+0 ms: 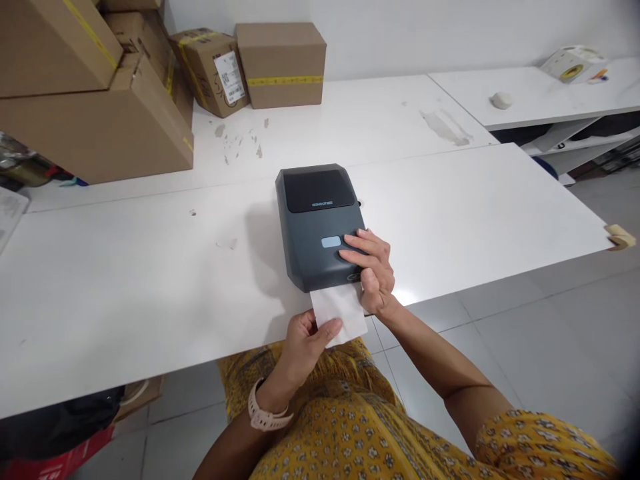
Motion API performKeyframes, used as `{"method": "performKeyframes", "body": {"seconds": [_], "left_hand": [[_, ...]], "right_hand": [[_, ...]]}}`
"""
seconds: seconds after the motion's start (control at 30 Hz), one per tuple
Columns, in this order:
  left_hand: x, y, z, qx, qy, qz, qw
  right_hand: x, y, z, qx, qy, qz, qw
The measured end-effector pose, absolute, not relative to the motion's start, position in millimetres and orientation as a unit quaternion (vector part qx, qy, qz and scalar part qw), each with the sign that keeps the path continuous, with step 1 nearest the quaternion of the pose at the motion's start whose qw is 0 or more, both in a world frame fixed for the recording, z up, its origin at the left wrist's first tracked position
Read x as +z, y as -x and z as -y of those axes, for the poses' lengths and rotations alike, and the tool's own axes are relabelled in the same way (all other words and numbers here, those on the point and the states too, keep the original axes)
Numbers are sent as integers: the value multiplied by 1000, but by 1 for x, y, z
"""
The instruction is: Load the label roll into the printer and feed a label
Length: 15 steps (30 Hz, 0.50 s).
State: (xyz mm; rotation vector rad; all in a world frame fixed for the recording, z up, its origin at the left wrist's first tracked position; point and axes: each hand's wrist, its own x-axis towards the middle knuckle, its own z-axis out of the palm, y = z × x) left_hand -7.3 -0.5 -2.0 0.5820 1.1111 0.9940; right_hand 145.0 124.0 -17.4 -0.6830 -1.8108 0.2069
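Observation:
A dark grey-blue label printer (320,227) stands near the front edge of the white table. White label paper (345,303) sticks out of its near end, over the table edge. My left hand (307,340) pinches this paper, thumb on top and the fingers mostly hidden under it. My right hand (373,267) rests on the printer's right near corner, its fingers spread over the top beside a light blue button (331,242). The right thumb is bent close to the paper slot.
Cardboard boxes (150,113) with yellow tape are stacked at the back left. Two smaller boxes (281,67) stand against the wall. The white tabletop (465,213) has worn patches. A white roll (501,100) and a white carton (573,65) sit at the far right.

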Motion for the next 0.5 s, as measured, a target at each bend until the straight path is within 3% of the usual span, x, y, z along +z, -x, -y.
{"method": "performKeyframes", "body": {"seconds": [0.2,0.4,0.5], "left_hand": [[-6,24,5,395,-445,-565,572],[8,45,-7,551,-533,-614,185],[7,44,-24,526,-563,-610,184]], "right_hand": [[9,-144,-123,56,322,808,491],[35,-143,-122,-39,362,847,387],[45,-140,-128,-72,340,863,366]]}}
